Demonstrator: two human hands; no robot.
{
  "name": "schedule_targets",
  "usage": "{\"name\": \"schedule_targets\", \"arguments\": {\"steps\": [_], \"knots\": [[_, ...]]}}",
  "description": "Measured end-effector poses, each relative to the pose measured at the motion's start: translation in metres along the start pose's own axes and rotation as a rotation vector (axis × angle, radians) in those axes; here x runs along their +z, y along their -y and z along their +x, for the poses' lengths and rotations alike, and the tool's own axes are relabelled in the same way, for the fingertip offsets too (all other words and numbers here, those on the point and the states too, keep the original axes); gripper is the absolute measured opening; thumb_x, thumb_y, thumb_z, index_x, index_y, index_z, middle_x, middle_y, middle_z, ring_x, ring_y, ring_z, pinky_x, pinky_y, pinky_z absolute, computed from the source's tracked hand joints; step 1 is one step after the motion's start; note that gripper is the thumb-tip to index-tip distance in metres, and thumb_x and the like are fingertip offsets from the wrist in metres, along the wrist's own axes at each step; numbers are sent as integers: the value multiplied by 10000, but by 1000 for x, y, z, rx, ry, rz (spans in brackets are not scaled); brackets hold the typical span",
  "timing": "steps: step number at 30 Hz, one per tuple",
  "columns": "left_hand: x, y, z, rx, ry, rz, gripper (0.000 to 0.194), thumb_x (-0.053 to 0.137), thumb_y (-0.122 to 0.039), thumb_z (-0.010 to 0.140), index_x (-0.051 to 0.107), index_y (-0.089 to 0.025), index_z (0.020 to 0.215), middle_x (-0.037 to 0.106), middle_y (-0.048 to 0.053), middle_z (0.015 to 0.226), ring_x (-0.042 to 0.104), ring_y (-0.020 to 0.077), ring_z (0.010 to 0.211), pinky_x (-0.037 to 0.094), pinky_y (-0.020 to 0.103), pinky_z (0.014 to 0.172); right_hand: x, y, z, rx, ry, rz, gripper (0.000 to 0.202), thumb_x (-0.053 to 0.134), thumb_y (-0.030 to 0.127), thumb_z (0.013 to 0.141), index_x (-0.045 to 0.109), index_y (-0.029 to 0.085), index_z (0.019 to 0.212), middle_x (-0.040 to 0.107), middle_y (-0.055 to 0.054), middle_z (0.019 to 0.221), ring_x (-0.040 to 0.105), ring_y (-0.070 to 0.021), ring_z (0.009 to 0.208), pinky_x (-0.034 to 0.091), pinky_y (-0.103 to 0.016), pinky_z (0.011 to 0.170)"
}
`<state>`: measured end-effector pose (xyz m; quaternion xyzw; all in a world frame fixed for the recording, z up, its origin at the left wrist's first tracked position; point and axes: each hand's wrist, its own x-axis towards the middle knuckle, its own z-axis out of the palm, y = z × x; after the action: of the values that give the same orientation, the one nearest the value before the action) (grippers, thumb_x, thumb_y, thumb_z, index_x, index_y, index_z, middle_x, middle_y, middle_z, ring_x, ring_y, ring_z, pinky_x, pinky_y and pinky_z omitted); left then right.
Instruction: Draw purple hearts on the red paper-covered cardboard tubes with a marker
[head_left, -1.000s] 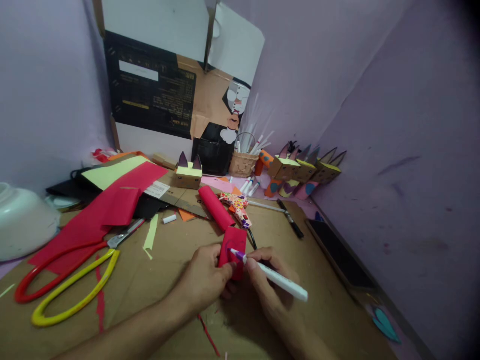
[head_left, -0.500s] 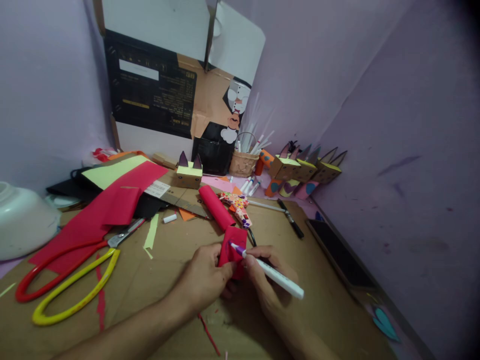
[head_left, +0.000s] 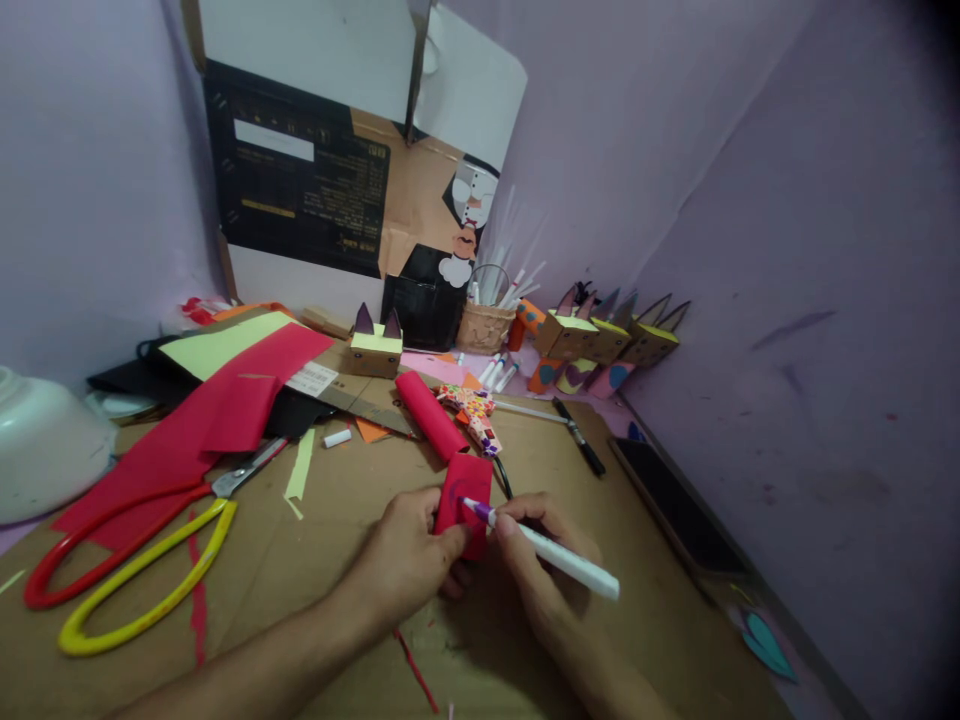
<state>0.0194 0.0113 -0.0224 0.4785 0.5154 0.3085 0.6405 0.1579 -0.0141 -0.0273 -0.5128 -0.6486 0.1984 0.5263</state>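
Head camera looks down on a cardboard-covered bench, where the left hand pinches a small folded red paper piece, its grip closed on the piece's lower left edge, near the bench's middle; the right hand clamps its fingers round a white marker whose purple tip touches the red paper's face; a rolled red tube lies just behind the piece, with large scissors, red- and yellow-handled, well to the left beside sheets of red paper; a row of eared paper boxes stands along the lilac wall at the back right
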Motion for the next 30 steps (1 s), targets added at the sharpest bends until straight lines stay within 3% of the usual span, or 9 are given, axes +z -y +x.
{"name": "schedule_targets", "arguments": {"steps": [7, 20, 30], "knots": [[0, -2, -1, -5, 10, -7, 146, 509, -155, 729, 568, -117, 857, 594, -3, 620, 556, 93, 444, 475, 199, 410, 1, 1, 1, -10, -27, -18, 90, 552, 239, 797, 616, 182, 768, 616, 21, 574, 551, -99, 459, 418, -171, 425], [-2, -1, -1, 12, 19, -14, 259, 625, -309, 669, 578, -123, 844, 607, 13, 627, 562, 110, 464, 475, 220, 431, 1, 2, -1, -23, 39, -21, 97, 549, 249, 802, 619, 187, 778, 622, 4, 618, 568, -118, 512, 445, -197, 472], [-1, 0, -1, 7, 11, -5, 174, 567, -226, 691, 573, -121, 829, 582, 0, 598, 557, 107, 456, 473, 215, 423, -1, 2, 0, -6, 82, -10, 107, 552, 230, 793, 597, 185, 708, 581, 28, 554, 532, -101, 477, 405, -182, 454]]}}
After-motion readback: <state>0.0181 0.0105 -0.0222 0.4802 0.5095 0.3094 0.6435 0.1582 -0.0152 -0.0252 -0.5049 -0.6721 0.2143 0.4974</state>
